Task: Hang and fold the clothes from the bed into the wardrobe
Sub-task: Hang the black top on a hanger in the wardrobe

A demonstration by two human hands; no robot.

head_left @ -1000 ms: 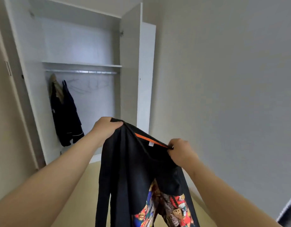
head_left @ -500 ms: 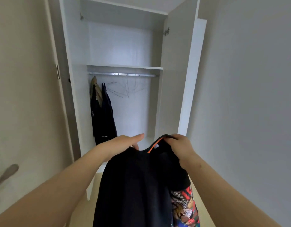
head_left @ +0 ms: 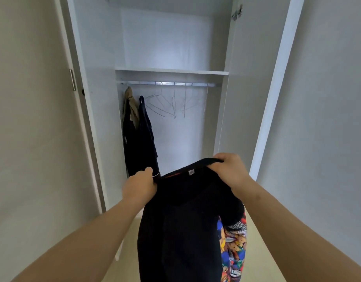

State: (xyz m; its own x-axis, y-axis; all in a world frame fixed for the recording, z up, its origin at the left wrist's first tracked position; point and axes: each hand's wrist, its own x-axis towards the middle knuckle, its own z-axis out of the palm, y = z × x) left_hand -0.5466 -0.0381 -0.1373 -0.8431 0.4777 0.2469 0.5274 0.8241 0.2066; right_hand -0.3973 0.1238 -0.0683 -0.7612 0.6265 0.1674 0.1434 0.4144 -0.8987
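Black fabric fills the lower centre of the head-camera view, where a person holds a dark top up by its neckline in front of an open white wardrobe. The left hand grips the left end of the collar, fingers curled tight over the cloth. The right hand clutches the right end, knuckles up, fingers wrapped round the rim. Between the two fists the neck opening is pulled wide, showing a small white label and a thin orange strip inside. The top hangs straight down from both hands above the pale floor, outside the wardrobe and not touching it. A brightly coloured cartoon print shows at its lower right edge; whether it belongs to the same piece cannot be told. Inside the wardrobe a metal rail runs just beneath a white shelf. At the rail's left end hang a khaki garment and, beside it, a navy garment. Several bare wire hangers hang to their right. The right-hand door stands swung open, and a metal handle is visible on the left door.
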